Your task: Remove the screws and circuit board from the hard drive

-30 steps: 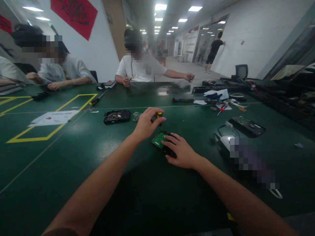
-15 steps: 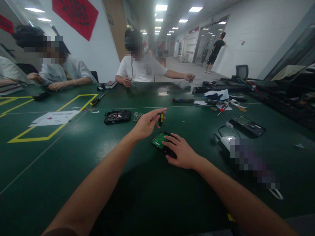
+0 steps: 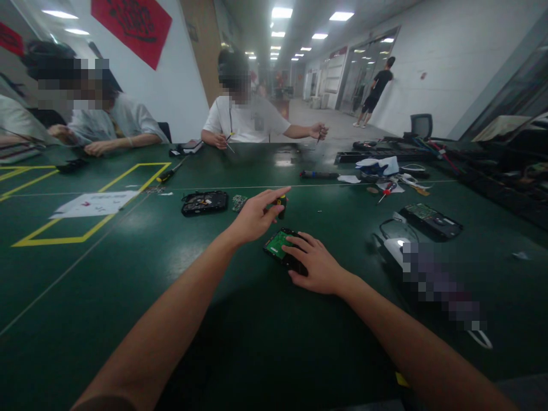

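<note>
I note left hand pinching screwdriver handle at twelve o'clock, splayed right hand apparently bracing the hard drive.

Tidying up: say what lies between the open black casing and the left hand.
A pile of small silvery pieces, probably screws, in the head view.

the left hand curls in a pinch; the right hand lies spread, palm down.
</note>
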A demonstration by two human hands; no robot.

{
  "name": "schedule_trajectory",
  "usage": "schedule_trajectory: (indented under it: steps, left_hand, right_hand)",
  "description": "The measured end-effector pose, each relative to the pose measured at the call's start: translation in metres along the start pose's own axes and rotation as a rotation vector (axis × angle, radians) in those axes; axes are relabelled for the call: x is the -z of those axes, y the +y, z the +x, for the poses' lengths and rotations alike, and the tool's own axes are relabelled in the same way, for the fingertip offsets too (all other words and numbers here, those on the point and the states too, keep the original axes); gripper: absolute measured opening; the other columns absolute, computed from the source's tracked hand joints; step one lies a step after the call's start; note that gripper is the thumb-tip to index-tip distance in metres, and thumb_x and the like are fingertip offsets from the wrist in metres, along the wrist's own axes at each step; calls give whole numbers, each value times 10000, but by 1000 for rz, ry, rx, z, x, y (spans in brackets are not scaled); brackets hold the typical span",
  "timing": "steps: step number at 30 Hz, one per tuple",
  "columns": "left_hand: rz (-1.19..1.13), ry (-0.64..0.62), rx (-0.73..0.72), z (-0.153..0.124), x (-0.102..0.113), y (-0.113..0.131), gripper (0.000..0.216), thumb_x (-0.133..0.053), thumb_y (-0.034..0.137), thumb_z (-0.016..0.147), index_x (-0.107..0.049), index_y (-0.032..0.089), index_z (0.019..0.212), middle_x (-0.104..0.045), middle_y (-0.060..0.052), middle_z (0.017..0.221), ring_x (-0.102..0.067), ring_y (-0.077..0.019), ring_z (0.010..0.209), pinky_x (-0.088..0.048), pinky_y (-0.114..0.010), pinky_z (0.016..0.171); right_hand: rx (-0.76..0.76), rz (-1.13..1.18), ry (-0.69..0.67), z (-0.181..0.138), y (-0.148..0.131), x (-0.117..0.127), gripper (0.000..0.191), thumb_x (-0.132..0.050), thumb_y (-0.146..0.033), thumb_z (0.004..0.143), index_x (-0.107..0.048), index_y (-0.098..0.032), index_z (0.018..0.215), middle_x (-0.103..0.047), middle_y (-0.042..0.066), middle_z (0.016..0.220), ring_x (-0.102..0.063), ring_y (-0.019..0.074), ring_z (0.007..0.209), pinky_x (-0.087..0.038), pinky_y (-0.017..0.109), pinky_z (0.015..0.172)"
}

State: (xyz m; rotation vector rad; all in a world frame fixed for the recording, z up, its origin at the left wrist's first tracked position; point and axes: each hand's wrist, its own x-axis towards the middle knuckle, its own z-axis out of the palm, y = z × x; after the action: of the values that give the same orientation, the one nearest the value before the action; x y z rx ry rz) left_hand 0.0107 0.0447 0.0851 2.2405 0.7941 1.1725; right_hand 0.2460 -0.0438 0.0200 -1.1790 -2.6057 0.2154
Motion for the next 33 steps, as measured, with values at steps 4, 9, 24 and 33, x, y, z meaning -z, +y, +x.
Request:
schedule_trajectory:
  steps: [4,9,24,33]
  left_hand:
    - [128,68,-2,0,1,3,400,-708,279,949,-672,271,1347,-667,-72,1197,-660,-187,997,-594,-240,662]
    - [161,42,-8,0,4,2,447,-621,289,1000,-595,271,1447,-662,-88,1259,-663,-198,1060,-599,-266,715]
    - [128,-6,-41,1,10,6,445,-504,220,1041,-574,275,1476,-652,-89,1265,-655,-166,952,-606,-288,763]
    - [186,84,-21,0,4,8,329,-662,263,980,-679,255,1309,-656,-79,1191,-656,-186,995,-598,-267,740]
  right_hand:
    - [1,-1,-8,0,1,0,654,-651,-471,924,-527,-259,1530,-417,106,1651,-277,430,1534,-318,659,1192]
    - [-5,2,-20,0,0,2,655,-648,-482,921,-535,-250,1522,-413,107,1654,-275,436,1533,-327,666,1186]
    - [-1,9,-15,0,0,3,655,-649,-475,919,-535,-251,1524,-420,103,1649,-281,430,1532,-324,654,1192]
    - [-1,15,-9,0,-1,2,646,-649,-470,920,-541,-255,1519,-427,111,1644,-273,429,1535,-301,669,1197]
